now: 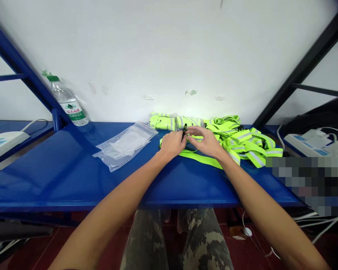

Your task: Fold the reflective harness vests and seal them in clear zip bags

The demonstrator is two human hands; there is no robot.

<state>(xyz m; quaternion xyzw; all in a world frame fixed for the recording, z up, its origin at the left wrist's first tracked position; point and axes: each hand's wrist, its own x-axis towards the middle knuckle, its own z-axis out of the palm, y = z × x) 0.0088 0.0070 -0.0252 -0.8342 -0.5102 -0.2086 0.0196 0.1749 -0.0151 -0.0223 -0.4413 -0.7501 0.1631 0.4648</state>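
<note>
My left hand is closed on a small black buckle belonging to a neon yellow-green reflective strap. Opposite it, my right hand has its thumb and forefinger curled in at the same spot, pinching the strap beside the buckle. My fingers hide part of the buckle. The strap runs beneath both hands across the blue tabletop. Just right of my right hand lies a loose heap of similar reflective straps with grey stripes. Behind my hands are rolled straps in clear wrapping.
Clear plastic bags lie left of my hands on the blue table. A water bottle leans by the wall at the back left. Blue and dark frame posts flank the table. White power strips and cables lie beyond its right end.
</note>
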